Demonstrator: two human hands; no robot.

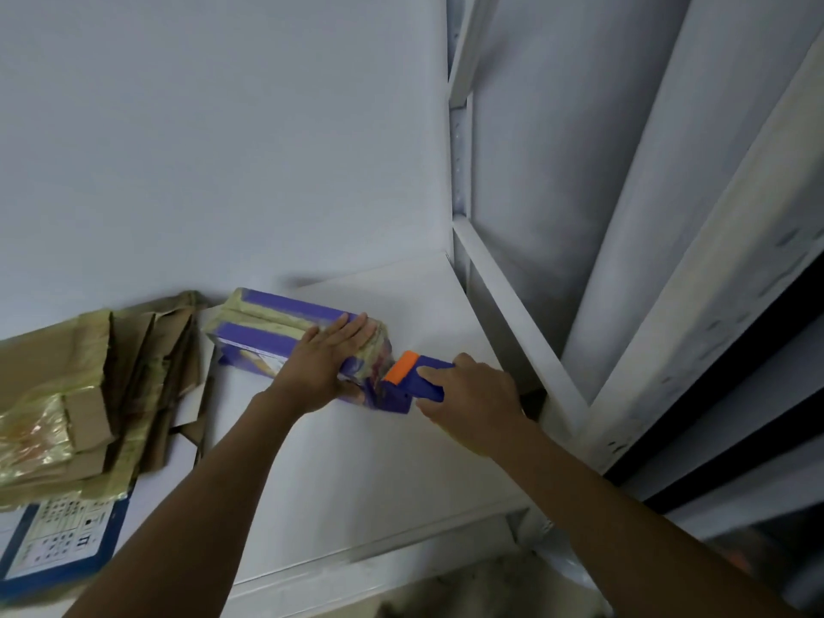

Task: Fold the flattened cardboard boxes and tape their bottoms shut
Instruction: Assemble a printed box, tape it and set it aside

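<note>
Currently on shelf: one box, taping

Purple box [267, 336], yellowish tape along its seams, lies on the white shelf [356, 461]. Left hand [325, 354]: fingers straight, pressed flat on its top. Right hand [468, 394]: curled round tape dispenser [410, 381] at the box's right end. Flattened cardboard [147, 372] piled leftward.

purple box [276, 336]: 1 | tape dispenser [401, 368]: 1 | flattened cardboard boxes [147, 363]: perhaps five | blue-edged printed sheet [67, 541]: 1

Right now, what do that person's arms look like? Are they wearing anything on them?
Both are bare. The left arm and the right arm show no sleeves all the way to the picture's bottom edge. No gloves, rings, watch or bracelet can be seen, and no marks or cables either.
</note>
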